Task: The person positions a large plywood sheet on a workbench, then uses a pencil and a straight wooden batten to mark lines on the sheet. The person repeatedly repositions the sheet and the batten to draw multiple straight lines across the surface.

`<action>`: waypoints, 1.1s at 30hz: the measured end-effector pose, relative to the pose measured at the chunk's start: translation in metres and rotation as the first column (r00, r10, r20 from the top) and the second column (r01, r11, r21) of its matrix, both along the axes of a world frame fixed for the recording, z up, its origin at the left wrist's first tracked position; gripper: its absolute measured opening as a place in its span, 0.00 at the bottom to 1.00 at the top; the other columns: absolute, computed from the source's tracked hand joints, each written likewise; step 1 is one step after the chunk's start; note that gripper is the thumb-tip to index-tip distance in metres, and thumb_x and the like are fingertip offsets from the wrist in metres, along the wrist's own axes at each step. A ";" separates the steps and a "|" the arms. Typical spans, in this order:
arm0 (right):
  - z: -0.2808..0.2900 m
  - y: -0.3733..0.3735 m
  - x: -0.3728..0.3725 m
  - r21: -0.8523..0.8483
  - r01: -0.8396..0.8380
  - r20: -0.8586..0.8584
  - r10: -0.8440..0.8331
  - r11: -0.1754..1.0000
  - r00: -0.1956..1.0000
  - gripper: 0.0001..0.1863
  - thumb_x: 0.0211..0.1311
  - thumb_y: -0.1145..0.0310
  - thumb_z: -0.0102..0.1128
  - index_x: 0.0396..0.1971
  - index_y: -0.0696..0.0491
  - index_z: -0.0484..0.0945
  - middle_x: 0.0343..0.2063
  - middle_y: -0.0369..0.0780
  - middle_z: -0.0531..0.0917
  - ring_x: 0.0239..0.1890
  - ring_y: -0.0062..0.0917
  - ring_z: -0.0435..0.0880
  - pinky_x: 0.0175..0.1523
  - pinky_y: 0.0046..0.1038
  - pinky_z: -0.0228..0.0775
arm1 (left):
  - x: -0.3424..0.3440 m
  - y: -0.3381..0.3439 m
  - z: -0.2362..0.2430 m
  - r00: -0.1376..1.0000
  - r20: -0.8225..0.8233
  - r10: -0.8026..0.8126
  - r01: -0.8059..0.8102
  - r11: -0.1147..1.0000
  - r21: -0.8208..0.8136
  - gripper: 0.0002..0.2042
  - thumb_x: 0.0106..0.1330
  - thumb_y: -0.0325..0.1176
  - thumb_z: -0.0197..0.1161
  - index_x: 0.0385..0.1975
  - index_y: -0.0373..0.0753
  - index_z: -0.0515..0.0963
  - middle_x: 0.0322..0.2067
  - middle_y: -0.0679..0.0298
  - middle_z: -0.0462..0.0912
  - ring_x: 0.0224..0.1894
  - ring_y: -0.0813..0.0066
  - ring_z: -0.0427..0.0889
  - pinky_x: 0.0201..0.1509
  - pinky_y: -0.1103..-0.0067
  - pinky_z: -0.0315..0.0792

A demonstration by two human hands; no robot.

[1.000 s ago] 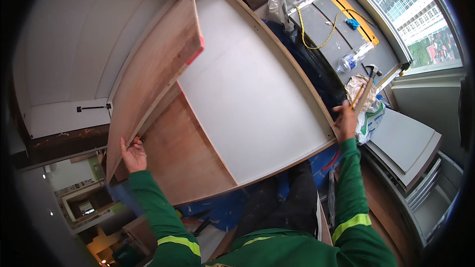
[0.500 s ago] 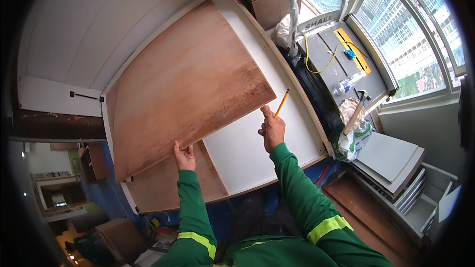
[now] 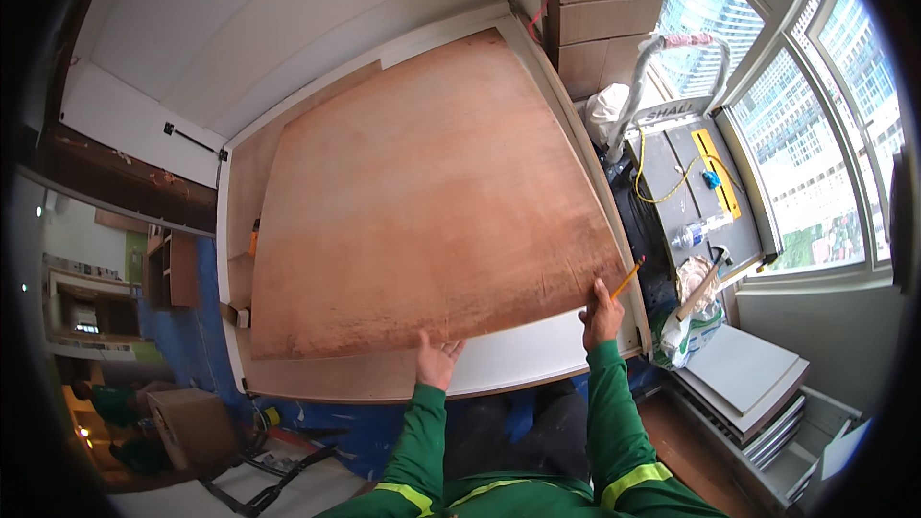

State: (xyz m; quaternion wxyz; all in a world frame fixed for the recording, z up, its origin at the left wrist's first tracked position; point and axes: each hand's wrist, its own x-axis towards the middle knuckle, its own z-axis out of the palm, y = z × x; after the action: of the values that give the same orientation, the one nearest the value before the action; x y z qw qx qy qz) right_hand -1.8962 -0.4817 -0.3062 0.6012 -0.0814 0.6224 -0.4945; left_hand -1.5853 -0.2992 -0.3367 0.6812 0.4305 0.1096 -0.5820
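"Which step is this?"

"Positioning, I judge: I steady a plywood panel [image 3: 432,201] over a shallow white-based frame [image 3: 523,357], my left hand [image 3: 437,363] holding its near edge, my right hand [image 3: 602,318] at the near right corner, gripping a pencil [image 3: 628,278]."

"And the next move?"

"It seems to call for an even, two-handed shift to square the edges; whether the panel bears fully on the frame, I cannot tell."

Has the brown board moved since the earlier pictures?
Yes, to the right: the board now lies near the frame's right rail, covering most of the white panel.
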 end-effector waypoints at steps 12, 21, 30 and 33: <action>-0.170 0.064 -0.024 0.365 0.117 0.039 -0.141 0.924 0.989 0.21 0.70 0.49 0.73 0.34 0.49 0.74 0.19 0.31 0.64 0.17 0.20 0.62 0.20 0.24 0.54 | 0.174 0.101 -0.178 0.812 0.083 0.578 -0.480 0.580 0.658 0.14 0.80 0.49 0.62 0.54 0.47 0.80 0.56 0.68 0.84 0.63 0.64 0.80 0.71 0.61 0.73; -0.224 -0.015 -0.091 0.403 0.189 -0.164 -0.132 0.895 0.978 0.24 0.68 0.48 0.75 0.35 0.53 0.75 0.20 0.34 0.68 0.16 0.23 0.64 0.19 0.27 0.57 | 0.098 0.083 -0.267 0.826 -0.057 0.561 -0.365 0.608 0.705 0.09 0.83 0.37 0.58 0.36 0.53 0.79 0.43 0.70 0.82 0.48 0.66 0.79 0.63 0.60 0.77; -0.278 0.033 -0.100 0.389 0.266 -0.211 -0.196 0.882 0.958 0.28 0.67 0.41 0.73 0.35 0.53 0.76 0.17 0.33 0.68 0.13 0.24 0.65 0.18 0.27 0.59 | 0.090 0.093 -0.285 0.906 0.016 0.423 -0.311 0.640 0.702 0.15 0.84 0.46 0.56 0.59 0.45 0.78 0.59 0.60 0.82 0.63 0.58 0.79 0.76 0.50 0.69; -0.292 0.020 -0.094 0.411 0.305 -0.198 -0.243 0.859 0.950 0.26 0.67 0.44 0.75 0.37 0.53 0.76 0.19 0.34 0.72 0.12 0.23 0.63 0.18 0.26 0.60 | 0.086 0.079 -0.294 0.914 0.071 0.399 -0.326 0.622 0.712 0.16 0.84 0.47 0.55 0.59 0.43 0.77 0.62 0.58 0.81 0.65 0.56 0.78 0.75 0.50 0.70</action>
State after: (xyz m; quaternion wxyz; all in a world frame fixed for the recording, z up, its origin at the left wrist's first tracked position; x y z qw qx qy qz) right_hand -1.9906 -0.4622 -0.5982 0.4826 0.1106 0.7628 -0.4160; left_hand -1.4991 -0.2206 -0.6311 0.5589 0.6001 0.4415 -0.3641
